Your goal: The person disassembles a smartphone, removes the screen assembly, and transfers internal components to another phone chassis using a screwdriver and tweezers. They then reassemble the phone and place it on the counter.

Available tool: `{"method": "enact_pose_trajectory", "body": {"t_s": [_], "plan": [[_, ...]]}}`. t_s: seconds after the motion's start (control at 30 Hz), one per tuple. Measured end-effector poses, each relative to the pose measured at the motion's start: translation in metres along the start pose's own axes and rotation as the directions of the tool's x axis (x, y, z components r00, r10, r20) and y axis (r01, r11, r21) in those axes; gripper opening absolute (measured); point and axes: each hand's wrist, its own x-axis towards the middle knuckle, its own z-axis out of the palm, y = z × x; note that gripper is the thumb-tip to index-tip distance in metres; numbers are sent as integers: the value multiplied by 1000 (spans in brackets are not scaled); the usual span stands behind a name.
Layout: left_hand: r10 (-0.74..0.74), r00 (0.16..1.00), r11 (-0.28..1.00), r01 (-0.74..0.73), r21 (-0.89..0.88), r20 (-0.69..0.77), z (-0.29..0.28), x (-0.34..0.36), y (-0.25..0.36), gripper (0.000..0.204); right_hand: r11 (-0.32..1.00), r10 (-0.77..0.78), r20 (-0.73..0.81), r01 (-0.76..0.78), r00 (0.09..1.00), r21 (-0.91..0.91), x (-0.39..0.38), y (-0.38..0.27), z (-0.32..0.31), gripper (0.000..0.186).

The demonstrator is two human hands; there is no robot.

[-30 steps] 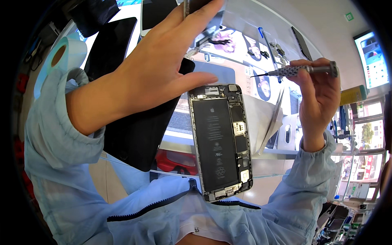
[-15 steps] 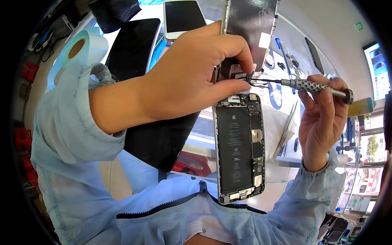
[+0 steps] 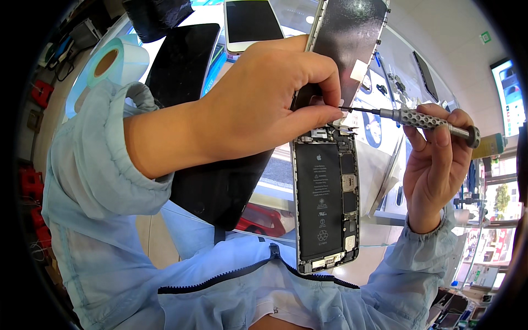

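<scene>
An opened smartphone body [image 3: 320, 203] shows its black battery and boards, its lower end close to my jacket. Its screen assembly [image 3: 347, 41] is lifted up at the far end, metal back toward me. My left hand [image 3: 258, 93] reaches across from the left, thumb and forefinger pinched at the phone's top end; what they hold is hidden. My right hand [image 3: 440, 159] grips a silver screwdriver [image 3: 423, 120] with a perforated handle. Its thin dark shaft points left, the tip meeting my left fingertips.
A large black tablet [image 3: 220, 190] lies under my left forearm. Beyond are a white phone [image 3: 253, 22], a label roll [image 3: 118, 63] and a black bag [image 3: 157, 16]. Small parts [image 3: 393, 82] and a dark phone [image 3: 424, 74] lie at the far right.
The screen assembly has tilted and shifted right, and the phone body has moved slightly right. My left fingertips have closed nearer the screwdriver tip, covering the small dark part seen there before.
</scene>
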Motion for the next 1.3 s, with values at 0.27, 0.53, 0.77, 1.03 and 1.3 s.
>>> {"method": "enact_pose_trajectory", "body": {"t_s": [0.27,0.53,0.77,1.03,1.3], "plan": [[32,999,998,-32,61,11,-2,1,1,12,999,24,-20,-24,1000,-25,-1,-2,1,21],[12,999,997,-15,71,47,-4,0,2,14,999,29,-30,-30,999,-26,-1,-2,1,20],[-89,994,995,85,58,65,-5,0,2,27,970,-75,20,78,997,-229,4,-12,-8,18],[-40,998,984,32,177,43,-6,-2,1,51,784,-41,265,196,963,-590,-2,-24,2,27],[-109,993,990,104,91,43,0,-2,7,69,746,93,391,196,916,-637,-1,-30,13,35]]}}
